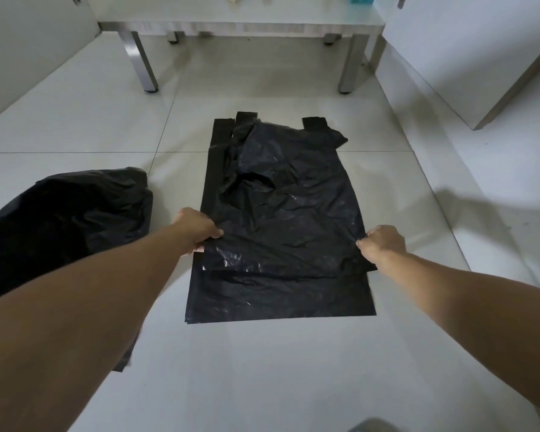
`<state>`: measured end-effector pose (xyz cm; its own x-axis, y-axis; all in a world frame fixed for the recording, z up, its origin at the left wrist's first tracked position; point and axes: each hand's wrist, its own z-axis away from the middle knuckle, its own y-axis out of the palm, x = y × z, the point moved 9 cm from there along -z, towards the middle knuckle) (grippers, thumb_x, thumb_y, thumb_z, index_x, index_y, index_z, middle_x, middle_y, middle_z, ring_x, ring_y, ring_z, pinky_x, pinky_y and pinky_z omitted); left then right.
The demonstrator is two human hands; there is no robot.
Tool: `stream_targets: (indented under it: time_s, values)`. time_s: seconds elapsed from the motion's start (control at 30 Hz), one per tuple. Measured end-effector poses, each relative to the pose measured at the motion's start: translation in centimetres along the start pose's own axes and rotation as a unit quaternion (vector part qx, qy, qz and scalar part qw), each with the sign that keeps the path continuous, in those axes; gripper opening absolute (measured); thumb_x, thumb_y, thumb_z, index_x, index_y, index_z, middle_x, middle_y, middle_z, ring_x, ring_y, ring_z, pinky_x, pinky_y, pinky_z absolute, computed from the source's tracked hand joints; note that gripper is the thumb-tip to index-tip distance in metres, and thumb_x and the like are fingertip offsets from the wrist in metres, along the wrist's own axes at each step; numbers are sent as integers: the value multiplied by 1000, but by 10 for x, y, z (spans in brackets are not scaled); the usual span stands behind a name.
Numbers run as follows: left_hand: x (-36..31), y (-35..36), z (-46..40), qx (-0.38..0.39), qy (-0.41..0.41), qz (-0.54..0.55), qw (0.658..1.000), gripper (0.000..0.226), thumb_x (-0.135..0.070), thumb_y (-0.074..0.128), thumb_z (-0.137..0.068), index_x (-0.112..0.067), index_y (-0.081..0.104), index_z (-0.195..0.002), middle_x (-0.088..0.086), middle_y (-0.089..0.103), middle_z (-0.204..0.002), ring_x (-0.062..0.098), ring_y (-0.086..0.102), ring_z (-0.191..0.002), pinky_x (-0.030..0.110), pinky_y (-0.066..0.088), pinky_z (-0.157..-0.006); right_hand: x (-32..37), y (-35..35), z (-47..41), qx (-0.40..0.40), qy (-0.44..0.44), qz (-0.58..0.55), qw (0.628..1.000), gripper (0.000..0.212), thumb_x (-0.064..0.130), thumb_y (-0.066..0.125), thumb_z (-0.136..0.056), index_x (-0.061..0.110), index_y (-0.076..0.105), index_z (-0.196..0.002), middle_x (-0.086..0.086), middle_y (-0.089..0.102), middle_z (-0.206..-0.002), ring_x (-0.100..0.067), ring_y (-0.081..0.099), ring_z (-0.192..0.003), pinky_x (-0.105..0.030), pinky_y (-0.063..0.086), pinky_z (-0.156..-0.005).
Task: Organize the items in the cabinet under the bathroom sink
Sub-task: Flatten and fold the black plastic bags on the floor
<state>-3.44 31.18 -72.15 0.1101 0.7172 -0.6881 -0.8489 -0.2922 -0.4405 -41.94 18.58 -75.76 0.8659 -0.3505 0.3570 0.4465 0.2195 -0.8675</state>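
While both bare arms reached in from the bottom of the frame, the left hand pinched the left edge of a crumpled black plastic bag between thumb and fingers, and the right hand gripped its right edge the same way. That bag lay in the middle of the frame on top of a flatter black bag, whose lower end showed below it on the pale tiled floor; the handle loops of both pointed toward the top of the frame. At centre left, partly behind the left forearm, sat a loose heap of black bags, apart from the spread ones. A low table on metal legs stood along the top edge, and a white cabinet door filled the upper right.
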Motion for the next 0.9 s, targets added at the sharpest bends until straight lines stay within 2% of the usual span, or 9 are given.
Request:
stream_targets:
  time_s: [0.07, 0.13, 0.2, 0.27, 0.33, 0.43, 0.53, 0.73, 0.9]
  values:
    - [-22, -5, -1, -17, 33, 23, 999, 17, 1, 72, -83, -2, 63, -97, 15, 63, -100, 22, 61, -74, 27, 53, -52, 12, -14, 0, -29, -28, -22, 999, 14, 18, 68, -86, 5, 70, -91, -12, 71, -99, -33, 66, -91, -29, 50, -77]
    - [-56, -18, -3, -59, 102, 56, 991, 33, -1, 67, -87, -8, 62, -119, 9, 63, -110, 22, 61, -92, 29, 54, -76, 30, -33, 2, -73, -55, -77, 993, 16, 20, 68, -90, 5, 68, -95, -13, 69, -101, -34, 65, -97, -32, 50, -83]
    - [-96, -43, 12, -159, 210, 28, 964, 33, -1, 63, -89, -16, 67, -119, 1, 63, -104, 16, 60, -94, 21, 51, -81, 45, -55, 7, -123, -76, -153, 978, 17, 21, 66, -92, 6, 65, -101, -12, 67, -103, -32, 63, -97, -32, 49, -84]
    - [-121, -60, 35, -237, 304, 7, 923, 34, 2, 56, -89, -17, 70, -112, -5, 61, -95, 12, 58, -91, 18, 49, -83, 61, -71, 17, -159, -119, -222, 955, 18, 19, 62, -95, 5, 60, -106, -9, 61, -99, -26, 57, -88, -26, 43, -76]
    - [-116, -62, 44, -264, 329, 1, 907, 37, 4, 51, -88, -16, 68, -115, -4, 61, -95, 14, 57, -92, 21, 48, -87, 69, -73, 27, -161, -151, -250, 943, 16, 16, 57, -98, 3, 55, -107, -7, 56, -95, -23, 53, -83, -22, 39, -70]
    - [-59, -41, 15, -196, 218, -94, 951, 35, -2, 60, -87, -11, 63, -121, 10, 67, -103, 28, 63, -95, 32, 51, -83, 57, -42, 23, -56, -98, -198, 974, 13, 15, 59, -97, 4, 57, -103, -9, 57, -96, -29, 63, -74, -38, 59, -66]
    - [12, -22, -4, -87, 84, -184, 975, 36, -4, 72, -79, -5, 67, -114, 16, 69, -99, 33, 67, -91, 39, 58, -80, 29, -7, 27, 67, -20, -135, 988, 6, 14, 67, -91, 9, 63, -89, -7, 61, -86, -27, 66, -61, -43, 61, -56]
    - [39, -4, 3, -75, 61, -212, 972, 44, -9, 75, -80, -3, 62, -122, 17, 65, -113, 33, 63, -103, 39, 55, -90, 1, 0, 28, 80, 12, -110, 991, 13, 13, 71, -88, 6, 66, -97, -5, 59, -83, -27, 65, -59, -42, 61, -56]
    - [55, 5, 9, -78, 2, -163, 984, 43, -14, 76, -80, -2, 61, -119, 16, 65, -107, 33, 64, -95, 41, 57, -86, -3, -4, 30, 183, 18, -144, 972, 29, -3, 73, -83, 5, 58, -107, -13, 60, -98, -26, 63, -69, -35, 56, -53]
